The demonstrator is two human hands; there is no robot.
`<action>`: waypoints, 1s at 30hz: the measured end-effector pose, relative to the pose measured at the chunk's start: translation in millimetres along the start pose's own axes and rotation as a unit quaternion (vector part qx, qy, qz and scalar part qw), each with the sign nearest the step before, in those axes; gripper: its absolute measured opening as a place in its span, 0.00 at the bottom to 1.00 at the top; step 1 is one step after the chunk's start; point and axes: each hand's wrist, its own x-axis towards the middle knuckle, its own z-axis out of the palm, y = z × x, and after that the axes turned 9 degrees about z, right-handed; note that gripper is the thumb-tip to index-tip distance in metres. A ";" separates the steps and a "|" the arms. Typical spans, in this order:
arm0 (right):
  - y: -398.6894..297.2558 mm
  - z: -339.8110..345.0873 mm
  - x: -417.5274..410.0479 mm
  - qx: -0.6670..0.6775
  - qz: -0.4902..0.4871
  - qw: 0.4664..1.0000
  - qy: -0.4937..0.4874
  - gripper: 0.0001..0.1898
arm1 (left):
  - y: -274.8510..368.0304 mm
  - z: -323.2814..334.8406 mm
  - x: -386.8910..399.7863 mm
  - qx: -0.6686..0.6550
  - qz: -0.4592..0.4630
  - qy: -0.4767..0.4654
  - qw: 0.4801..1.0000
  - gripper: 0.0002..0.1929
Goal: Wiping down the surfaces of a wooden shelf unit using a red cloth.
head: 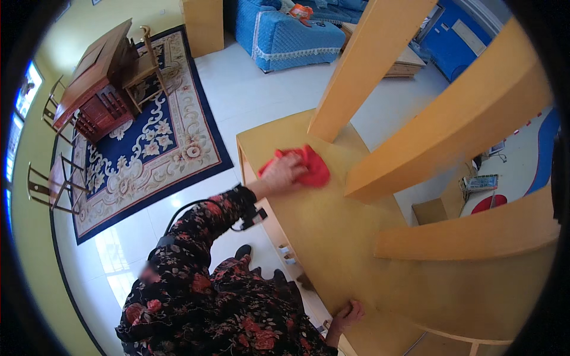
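My left hand [284, 174] lies palm down on a red cloth [314, 168], its fingers bent over the bunched fabric. The cloth rests on the far left part of a yellow-brown wooden counter top [307, 218], left of the bases of the slanted wooden posts. The hand and cloth look slightly blurred. My right hand [349, 315] rests at the counter's near edge, low in the view, with its fingers on the top and nothing seen in it. Part of its palm and wrist is hidden by the edge and the floral sleeve.
Three wooden posts, one in the middle [427, 124], rise from the counter on the right. Small items [287, 256] sit on a shelf under its near edge. A patterned rug [191, 151] with a wooden desk [104, 84] and chairs lies left; a blue sofa [298, 44] stands behind.
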 end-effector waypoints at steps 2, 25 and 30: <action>1.1 -5.1 2.1 -0.034 0.000 0.999 0.024 0.15 | -26.7 -25.0 17.2 0.047 -0.109 -0.025 0.993 0.27; -26.3 -15.7 -6.8 -0.132 0.059 0.989 0.017 0.16 | -18.2 9.7 39.8 0.078 0.191 -0.083 0.975 0.19; -24.8 -14.9 -9.8 -0.164 0.062 0.984 0.021 0.14 | 25.3 55.8 126.1 0.080 0.065 -0.104 0.989 0.28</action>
